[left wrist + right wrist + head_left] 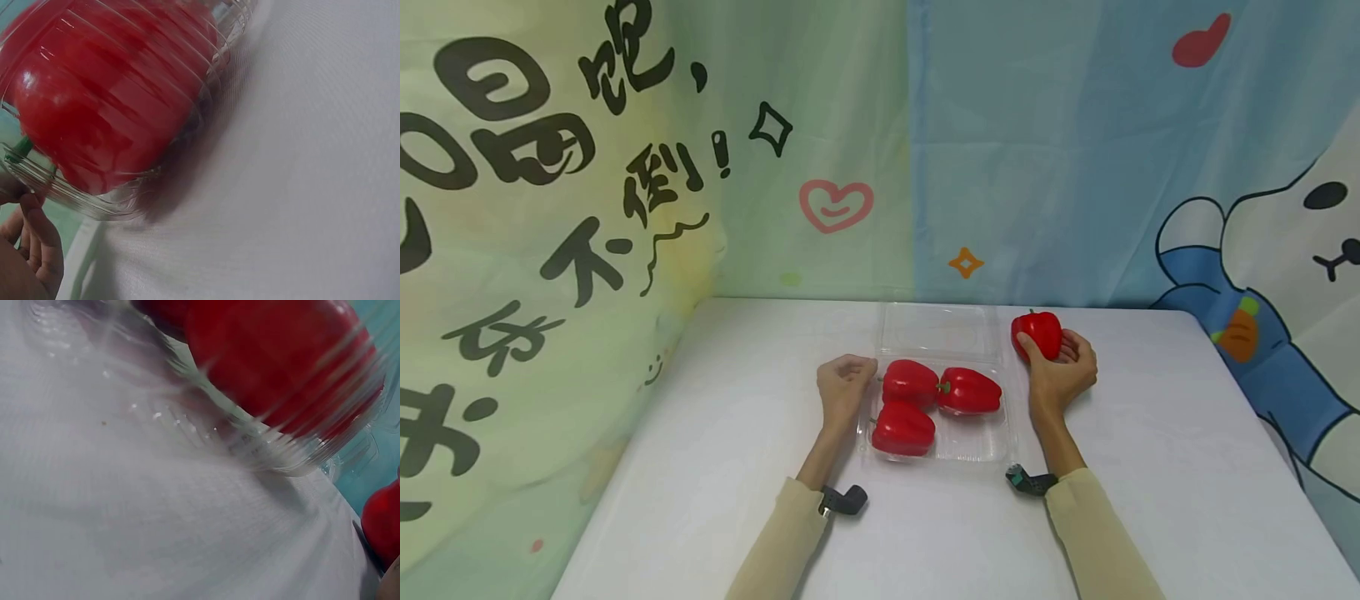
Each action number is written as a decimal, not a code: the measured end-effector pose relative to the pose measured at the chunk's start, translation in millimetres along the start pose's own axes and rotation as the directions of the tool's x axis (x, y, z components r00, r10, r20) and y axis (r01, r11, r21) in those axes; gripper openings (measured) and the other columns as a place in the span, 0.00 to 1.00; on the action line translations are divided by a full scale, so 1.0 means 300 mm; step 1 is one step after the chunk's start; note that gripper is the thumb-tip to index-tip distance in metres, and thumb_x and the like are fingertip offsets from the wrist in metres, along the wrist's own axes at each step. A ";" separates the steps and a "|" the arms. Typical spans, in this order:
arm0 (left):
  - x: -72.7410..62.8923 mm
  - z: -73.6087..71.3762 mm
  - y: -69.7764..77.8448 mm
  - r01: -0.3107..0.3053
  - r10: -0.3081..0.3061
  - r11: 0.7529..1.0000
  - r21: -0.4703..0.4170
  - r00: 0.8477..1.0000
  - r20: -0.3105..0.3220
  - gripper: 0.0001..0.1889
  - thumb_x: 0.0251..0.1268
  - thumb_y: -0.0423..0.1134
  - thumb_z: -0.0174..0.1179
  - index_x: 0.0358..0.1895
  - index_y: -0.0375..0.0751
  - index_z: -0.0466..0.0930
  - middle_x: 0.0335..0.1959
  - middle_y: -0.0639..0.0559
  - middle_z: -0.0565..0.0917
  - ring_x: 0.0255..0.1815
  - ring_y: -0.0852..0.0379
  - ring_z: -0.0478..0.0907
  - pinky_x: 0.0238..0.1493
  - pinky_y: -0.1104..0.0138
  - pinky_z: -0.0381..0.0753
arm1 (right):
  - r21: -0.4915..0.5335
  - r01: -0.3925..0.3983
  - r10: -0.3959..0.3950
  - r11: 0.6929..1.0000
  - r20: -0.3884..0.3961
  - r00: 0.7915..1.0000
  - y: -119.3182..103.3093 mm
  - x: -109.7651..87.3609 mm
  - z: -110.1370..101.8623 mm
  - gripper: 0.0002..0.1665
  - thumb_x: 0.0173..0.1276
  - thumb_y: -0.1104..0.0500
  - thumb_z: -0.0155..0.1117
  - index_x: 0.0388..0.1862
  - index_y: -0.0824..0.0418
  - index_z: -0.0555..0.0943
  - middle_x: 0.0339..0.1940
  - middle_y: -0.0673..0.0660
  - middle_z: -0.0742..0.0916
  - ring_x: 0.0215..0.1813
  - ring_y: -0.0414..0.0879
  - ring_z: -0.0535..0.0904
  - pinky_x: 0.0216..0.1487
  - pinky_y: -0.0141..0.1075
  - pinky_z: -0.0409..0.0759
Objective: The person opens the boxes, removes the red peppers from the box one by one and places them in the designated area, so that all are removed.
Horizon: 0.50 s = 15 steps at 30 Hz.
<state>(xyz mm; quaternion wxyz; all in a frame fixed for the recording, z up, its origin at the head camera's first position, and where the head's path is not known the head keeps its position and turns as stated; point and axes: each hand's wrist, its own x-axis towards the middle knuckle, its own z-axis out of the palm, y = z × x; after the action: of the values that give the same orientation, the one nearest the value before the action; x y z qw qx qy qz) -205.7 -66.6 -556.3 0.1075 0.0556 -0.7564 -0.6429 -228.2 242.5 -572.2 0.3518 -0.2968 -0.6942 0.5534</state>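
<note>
A clear plastic clamshell box (976, 442) stands on the table with its lid (938, 329) folded back behind it. Inside lie a red bell pepper at the back left (910, 382), another at the right (972, 392) and a third at the front left (902, 430). My left hand (842, 387) pinches the box's left rim between thumb and fingers; the left wrist view shows this pinch beside a green stem (20, 149). To the right of the lid, my right hand (1063, 377) grips a fourth red bell pepper (1037, 333), stem up. The right wrist view catches only part of that pepper (382, 519).
A white cloth covers the table (700, 467). Behind it hangs a printed curtain (1022, 167), which also runs along the left side. Small dark cameras sit on the left wrist (846, 500) and the right wrist (1030, 482).
</note>
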 end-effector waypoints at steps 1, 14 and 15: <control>0.000 0.000 0.001 0.000 0.000 1.000 0.002 1.000 -0.001 0.07 0.71 0.36 0.70 0.37 0.34 0.91 0.34 0.37 0.92 0.31 0.47 0.89 0.34 0.74 0.85 | 0.000 -0.001 0.001 1.000 0.007 1.000 0.000 0.002 0.000 0.43 0.63 0.46 0.86 0.73 0.56 0.80 0.70 0.54 0.85 0.66 0.43 0.79 0.72 0.37 0.82; -0.002 -0.003 0.002 -0.008 0.008 1.000 0.010 1.000 -0.004 0.07 0.72 0.36 0.70 0.37 0.34 0.91 0.34 0.38 0.92 0.29 0.54 0.87 0.34 0.74 0.84 | -0.023 -0.030 0.031 0.999 0.062 0.998 -0.002 0.007 -0.005 0.43 0.63 0.44 0.85 0.73 0.53 0.79 0.71 0.54 0.84 0.68 0.44 0.77 0.73 0.40 0.81; -0.003 -0.003 0.002 -0.008 0.009 1.000 0.010 1.000 -0.003 0.07 0.72 0.36 0.69 0.37 0.34 0.91 0.34 0.38 0.92 0.29 0.54 0.87 0.34 0.74 0.84 | -0.024 -0.030 0.031 0.999 0.063 0.997 -0.001 0.008 -0.006 0.43 0.63 0.44 0.85 0.73 0.53 0.79 0.72 0.54 0.84 0.68 0.45 0.77 0.73 0.40 0.81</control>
<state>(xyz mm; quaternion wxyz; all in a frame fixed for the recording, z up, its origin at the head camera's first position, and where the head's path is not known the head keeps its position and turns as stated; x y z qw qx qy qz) -204.6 -67.2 -555.6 0.1112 0.0540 -0.7596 -0.6385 -228.1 245.5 -571.3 0.3175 -0.2936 -0.7068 0.5598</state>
